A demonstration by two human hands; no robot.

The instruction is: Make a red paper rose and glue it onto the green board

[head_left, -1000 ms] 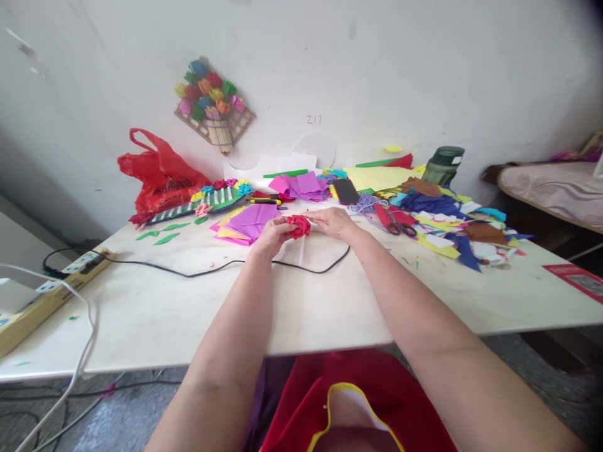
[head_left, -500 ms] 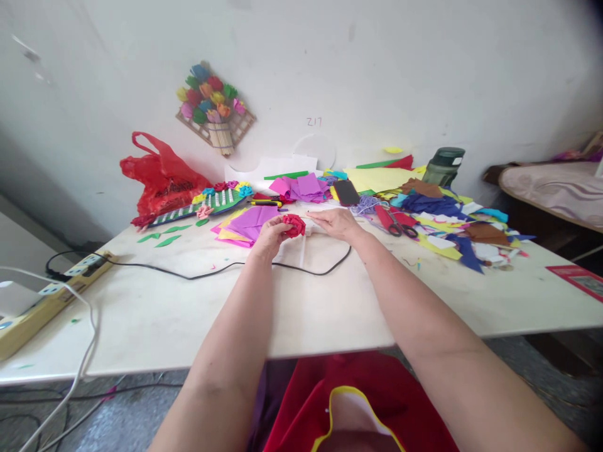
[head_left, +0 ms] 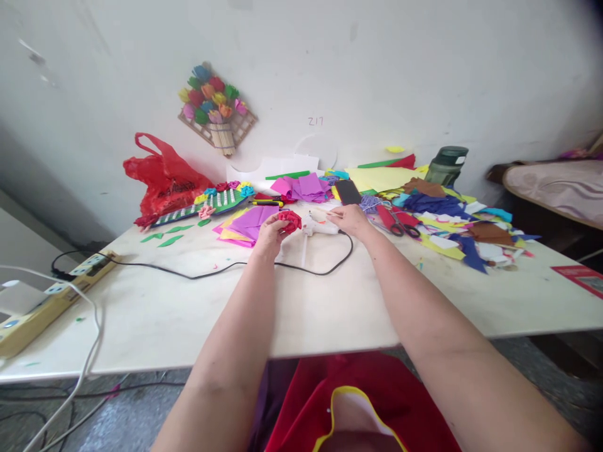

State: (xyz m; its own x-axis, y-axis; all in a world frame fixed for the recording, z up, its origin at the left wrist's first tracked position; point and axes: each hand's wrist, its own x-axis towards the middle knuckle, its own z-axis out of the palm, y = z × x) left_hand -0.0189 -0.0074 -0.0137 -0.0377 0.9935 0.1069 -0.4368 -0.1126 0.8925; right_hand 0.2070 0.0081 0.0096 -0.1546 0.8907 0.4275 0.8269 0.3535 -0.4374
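Rose (head_left: pixel 289 220) pinched in left hand (head_left: pixel 269 232); right hand (head_left: pixel 347 218), at 3 o'clock, closing on glue gun (head_left: pixel 318 226). Gluing step; next needs nozzle aimed at rose.

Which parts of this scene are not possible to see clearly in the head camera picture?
- Head view: the left hand covers the underside of the red paper flower.
- Head view: the right hand hides the rear of the white glue gun; whether it grips it is unclear.
- Head view: the print on the red card is too small, and the right edge cuts the card.
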